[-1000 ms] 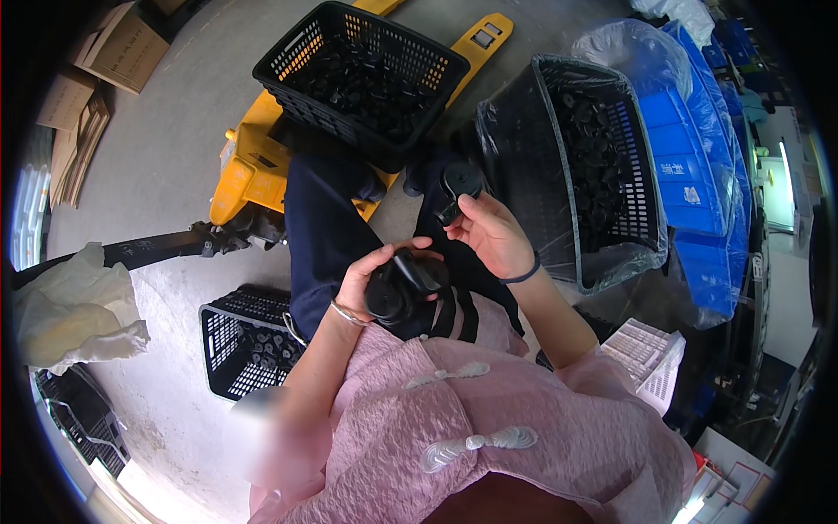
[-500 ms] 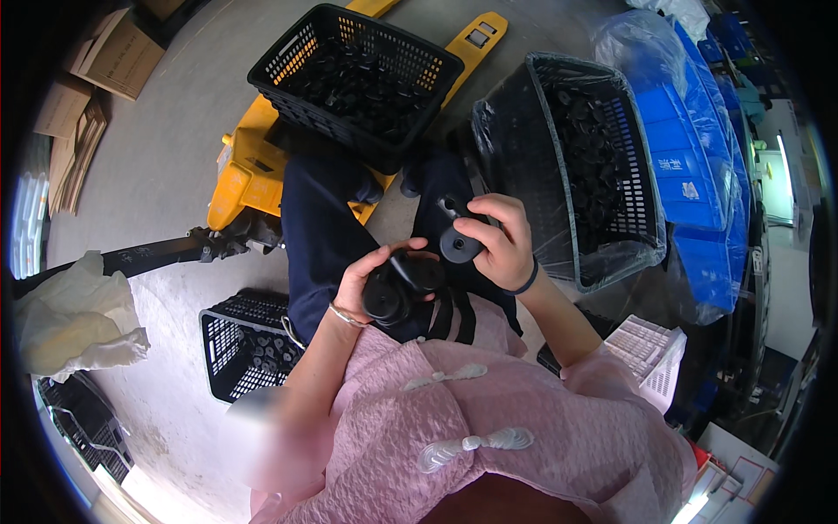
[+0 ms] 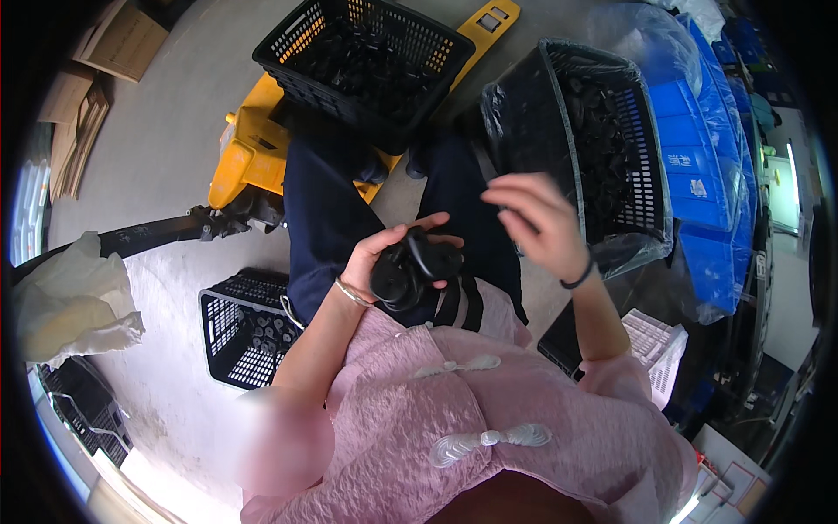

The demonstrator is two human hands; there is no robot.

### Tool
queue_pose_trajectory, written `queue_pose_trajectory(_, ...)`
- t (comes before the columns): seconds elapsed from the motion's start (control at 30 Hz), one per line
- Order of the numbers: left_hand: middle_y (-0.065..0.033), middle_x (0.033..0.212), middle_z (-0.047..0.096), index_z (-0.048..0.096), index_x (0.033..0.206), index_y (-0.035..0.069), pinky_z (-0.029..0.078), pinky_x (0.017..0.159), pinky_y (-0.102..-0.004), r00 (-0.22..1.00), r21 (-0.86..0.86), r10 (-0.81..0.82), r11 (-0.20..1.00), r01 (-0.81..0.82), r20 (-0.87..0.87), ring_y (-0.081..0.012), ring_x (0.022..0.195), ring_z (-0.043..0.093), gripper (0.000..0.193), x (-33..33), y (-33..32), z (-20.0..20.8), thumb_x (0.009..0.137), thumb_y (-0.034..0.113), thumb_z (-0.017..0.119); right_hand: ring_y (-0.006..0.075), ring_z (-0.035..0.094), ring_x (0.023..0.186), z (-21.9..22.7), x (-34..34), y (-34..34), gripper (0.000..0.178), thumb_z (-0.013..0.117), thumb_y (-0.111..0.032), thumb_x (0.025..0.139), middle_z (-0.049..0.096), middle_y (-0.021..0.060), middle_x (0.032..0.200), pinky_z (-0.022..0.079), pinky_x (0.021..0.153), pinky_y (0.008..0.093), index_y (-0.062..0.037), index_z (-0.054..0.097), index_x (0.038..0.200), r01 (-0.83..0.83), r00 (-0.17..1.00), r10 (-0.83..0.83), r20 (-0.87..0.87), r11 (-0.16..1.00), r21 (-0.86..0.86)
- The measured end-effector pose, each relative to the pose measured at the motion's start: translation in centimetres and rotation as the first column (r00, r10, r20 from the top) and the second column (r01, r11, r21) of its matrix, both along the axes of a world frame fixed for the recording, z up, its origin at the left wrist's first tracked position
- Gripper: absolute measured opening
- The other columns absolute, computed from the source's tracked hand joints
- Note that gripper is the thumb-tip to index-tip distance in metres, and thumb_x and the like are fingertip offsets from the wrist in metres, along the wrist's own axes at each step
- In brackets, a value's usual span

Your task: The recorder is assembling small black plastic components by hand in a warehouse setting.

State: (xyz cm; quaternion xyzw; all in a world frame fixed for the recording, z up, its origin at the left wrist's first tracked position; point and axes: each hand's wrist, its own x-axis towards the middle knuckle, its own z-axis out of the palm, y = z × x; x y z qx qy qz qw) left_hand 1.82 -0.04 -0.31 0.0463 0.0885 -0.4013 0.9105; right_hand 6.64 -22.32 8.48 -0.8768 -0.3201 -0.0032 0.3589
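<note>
My left hand point(image 3: 368, 258) is cupped above my lap, closed around several black rounded plastic parts point(image 3: 428, 258). One part leans over the others, and the fingers partly hide them. To the right, my right hand point(image 3: 543, 225) hangs beside the plastic-lined black crate point(image 3: 572, 162), blurred by motion. Its fingers are stretched out and apart, with no part visible in them. Many dark parts point(image 3: 602, 144) fill that crate. Straight ahead, another black crate point(image 3: 340, 100) holds similar dark parts.
The far crate rests on a yellow pallet jack point(image 3: 253, 162). Blue bins point(image 3: 685, 157) under clear plastic line the right side. A smaller black basket point(image 3: 231, 349) with grey-black parts sits at left on the floor. Cardboard boxes point(image 3: 127, 39) stand far left; a white basket point(image 3: 650, 349) is at right.
My right hand has moved right, away from my left hand, and the black part it held no longer shows in it. My left hand has shifted slightly right, still holding its parts.
</note>
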Motion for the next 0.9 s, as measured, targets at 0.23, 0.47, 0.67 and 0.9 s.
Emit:
queue_pose_trajectory(0.23,-0.0209,0.114,0.051,0.035,0.127,-0.002,0.046,0.083,-0.0471,0.973,0.381,-0.192,0.896,0.228,-0.131,-0.034,0.096,0.056,0.055,-0.7,0.8,0.4,0.078,0.021,0.046,0.0242,0.055,0.091,-3.2,1.2,4.5,0.03,0.059,-0.006,0.075,0.057,0.01,0.101,0.044,0.078,0.0319,-0.0017,0.057,0.105,-0.426,0.844,0.427,-0.325,0.901,0.078)
queue_pose_trajectory(0.47,-0.0252,0.117,0.047,0.031,0.128,-0.005,0.049,0.078,-0.0389,0.996,0.115,-0.079,0.991,0.074,0.038,-0.0337,0.099,0.054,0.064,-0.2,0.4,-0.4,0.074,0.024,0.047,0.0123,0.058,0.081,-4.1,1.4,1.0,0.027,0.06,-0.01,0.082,0.056,0.0067,0.094,0.046,0.072,0.0229,0.0002,0.057,0.107,-0.135,0.558,0.277,-0.782,0.96,0.244)
queue_pose_trajectory(0.67,-0.0206,0.116,0.05,0.029,0.13,-0.003,0.05,0.076,-0.0366,0.998,0.066,-0.061,0.996,0.06,0.019,-0.0333,0.096,0.056,0.059,-0.1,0.6,-0.7,0.079,0.022,0.046,0.0092,0.055,0.082,-5.0,0.2,0.0,0.03,0.06,-0.01,0.082,0.059,0.0046,0.093,0.044,0.074,0.0229,0.0002,0.054,0.11,0.127,0.297,0.286,-0.911,0.934,0.335)
queue_pose_trajectory(0.9,-0.0189,0.111,0.053,0.032,0.131,0.003,0.051,0.072,-0.0339,0.998,0.193,-0.027,0.981,0.015,0.058,-0.0343,0.096,0.057,0.053,-0.2,0.5,-0.2,0.085,0.025,0.047,0.0285,0.051,0.093,-4.8,-2.4,1.7,0.024,0.059,0.004,0.064,0.048,0.0103,0.095,0.047,0.077,0.0354,-0.0026,0.052,0.086,-0.159,0.987,0.159,0.007,0.987,0.01)
